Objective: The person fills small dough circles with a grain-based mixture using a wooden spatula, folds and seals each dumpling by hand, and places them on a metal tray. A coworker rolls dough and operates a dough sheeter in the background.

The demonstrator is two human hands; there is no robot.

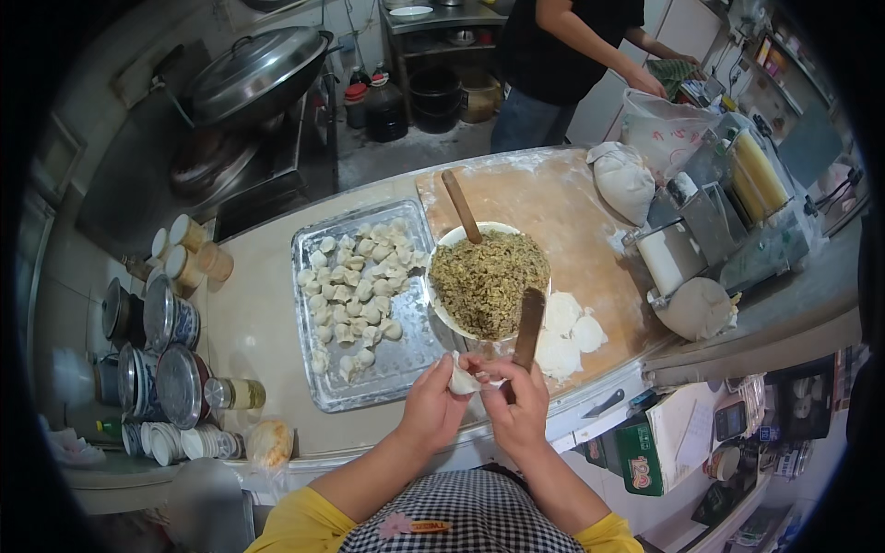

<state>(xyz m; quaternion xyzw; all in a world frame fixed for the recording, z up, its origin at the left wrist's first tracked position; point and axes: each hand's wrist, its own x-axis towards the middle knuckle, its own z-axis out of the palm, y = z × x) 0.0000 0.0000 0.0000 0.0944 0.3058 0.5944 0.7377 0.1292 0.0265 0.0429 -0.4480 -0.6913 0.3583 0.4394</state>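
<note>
My left hand (430,407) cups a white dumpling (463,379) near the table's front edge, fingers curled round its dough. Opposite it, the fingertips of my right hand (522,415) pinch at the dough's edge. That same hand grips a flat wooden spatula (530,327), its blade pointing up and away from me. Just beyond stands a bowl (433,297) heaped with chopped greenish-brown filling (489,281); a wooden stick (461,205) is stuck in it. Left of the bowl, a metal tray (346,398) carries many folded dumplings (355,286). Several round dough wrappers (564,353) lie right of the bowl.
A roller machine (705,226) stands at the right beside covered dough lumps (622,180). Lidded pots and jars (175,387) crowd the left end. Beyond the table a person (572,74) reaches into a plastic bag (668,124). A covered wok (258,74) sits far left.
</note>
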